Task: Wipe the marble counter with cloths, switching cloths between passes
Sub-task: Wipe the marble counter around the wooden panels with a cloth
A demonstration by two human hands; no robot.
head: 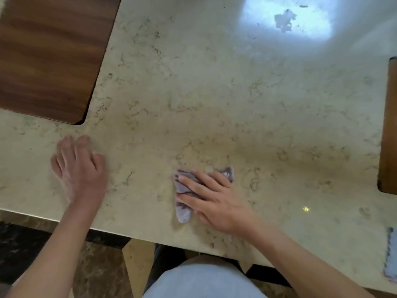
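A beige veined marble counter (214, 93) fills the view. My right hand (214, 201) lies flat on a small crumpled purple-grey cloth (182, 209), pressing it onto the counter near the front edge. The cloth sticks out left of my fingers and behind them. My left hand (78, 168) rests palm down on the bare counter to the left, fingers together, holding nothing. A second, pale blue-grey cloth (391, 254) lies at the right edge of the view, partly cut off.
A dark wooden board (49, 54) lies at the back left. Another wooden piece (390, 130) stands along the right edge. A bright light reflection (285, 20) marks the far counter. The counter's front edge (107, 230) runs close to my body.
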